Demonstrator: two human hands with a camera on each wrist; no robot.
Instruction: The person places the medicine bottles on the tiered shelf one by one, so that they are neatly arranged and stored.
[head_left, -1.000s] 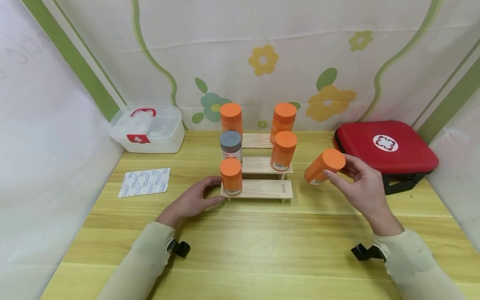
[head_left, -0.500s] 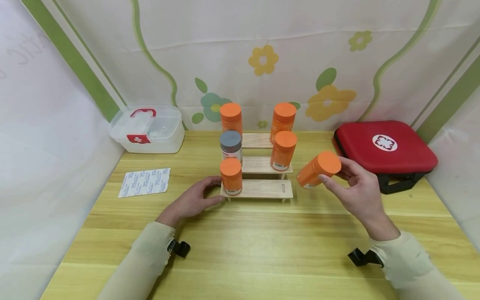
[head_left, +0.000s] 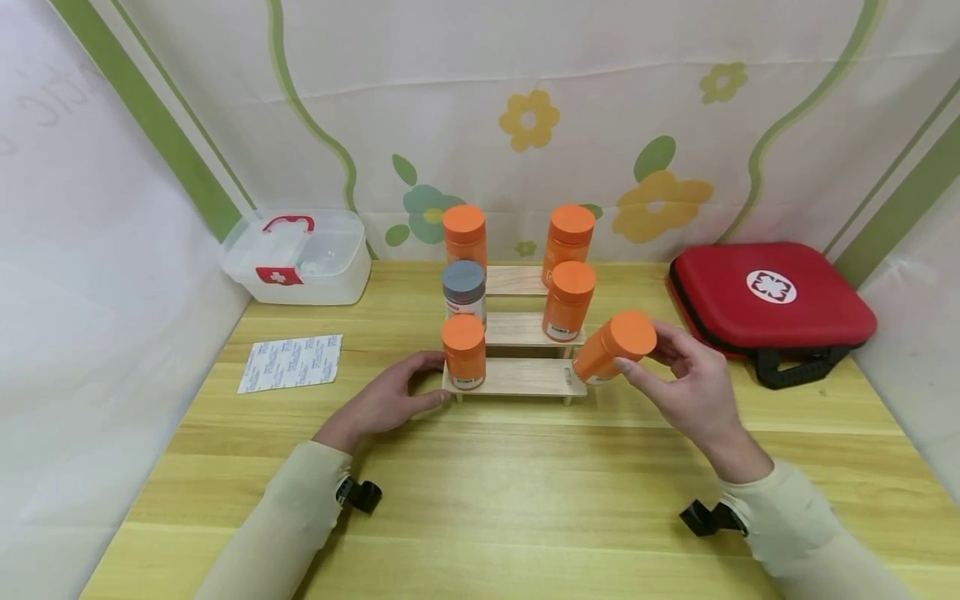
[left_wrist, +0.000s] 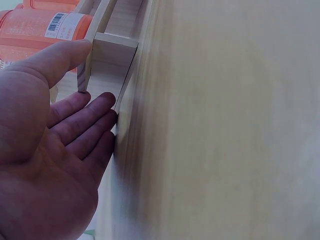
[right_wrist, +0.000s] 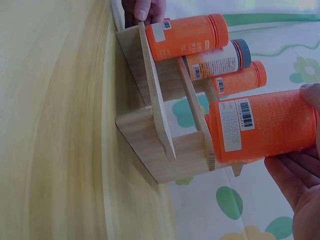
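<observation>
My right hand (head_left: 686, 383) grips an orange pill bottle (head_left: 612, 346) between thumb and fingers. The bottle leans with its lid to the right, and its base is at the right end of the bottom step of a three-tier wooden rack (head_left: 525, 379); whether they touch I cannot tell. My left hand (head_left: 392, 392) is at the rack's left end, thumb against the lowest board and fingers extended beside it (left_wrist: 75, 130). On that step's left stands another orange bottle (head_left: 465, 354). A grey-lidded bottle (head_left: 464, 287) and an orange bottle (head_left: 568, 302) share the middle step.
Two more orange bottles (head_left: 465, 233) (head_left: 567, 242) occupy the top step. A clear first-aid box (head_left: 330, 262) with a red handle sits back left, a blister pack (head_left: 292, 363) in front of it. At right lies a red first-aid case (head_left: 750, 300). A printed curtain (head_left: 450, 100) closes off the back.
My right hand has carried the tilted orange bottle leftward, from beside the red case to the right end of the rack's bottom step. The left hand has stayed in place.
</observation>
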